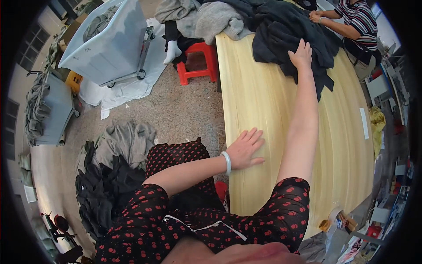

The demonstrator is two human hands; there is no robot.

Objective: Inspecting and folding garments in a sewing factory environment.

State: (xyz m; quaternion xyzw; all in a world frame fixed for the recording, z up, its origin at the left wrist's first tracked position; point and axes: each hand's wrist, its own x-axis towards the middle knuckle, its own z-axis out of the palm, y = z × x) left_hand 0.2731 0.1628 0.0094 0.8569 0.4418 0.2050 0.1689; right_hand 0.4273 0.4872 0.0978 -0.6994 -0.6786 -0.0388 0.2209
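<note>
Right grip point(301, 54) touches one dark garment pile point(290, 33); left hand point(246, 147) flat on table point(263, 101).

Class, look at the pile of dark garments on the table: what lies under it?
Under the dark garment pile lies the pale wooden table. The right hand rests on the pile's near edge. Anything buried beneath is covered.

dark clothes heap point(285, 33), crumpled, table's far end
</note>
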